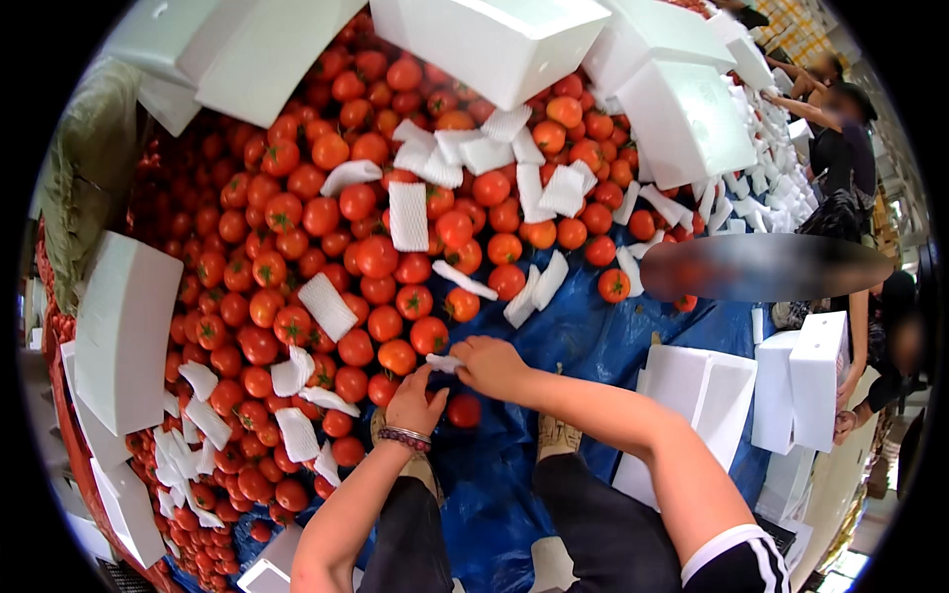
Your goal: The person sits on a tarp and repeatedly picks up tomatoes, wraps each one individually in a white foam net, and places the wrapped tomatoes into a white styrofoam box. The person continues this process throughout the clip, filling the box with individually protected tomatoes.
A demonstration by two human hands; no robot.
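Observation:
My right hand pinches a small white foam net sleeve over the near edge of a tomato pile. Beside it, my left hand, with a beaded bracelet on the wrist, has its fingertips at the sleeve's left end. Its thumb stands apart; whether those fingers grip the sleeve is unclear. One red tomato rests on the blue tarpaulin just below both hands. Beyond my fingers spreads the big heap of tomatoes, with loose foam sleeves scattered on top.
White foam boxes ring the heap, including a tall one at left. More boxes stand to my right. My shoes are on the tarpaulin. Other people sit at the far right, near many foam sleeves.

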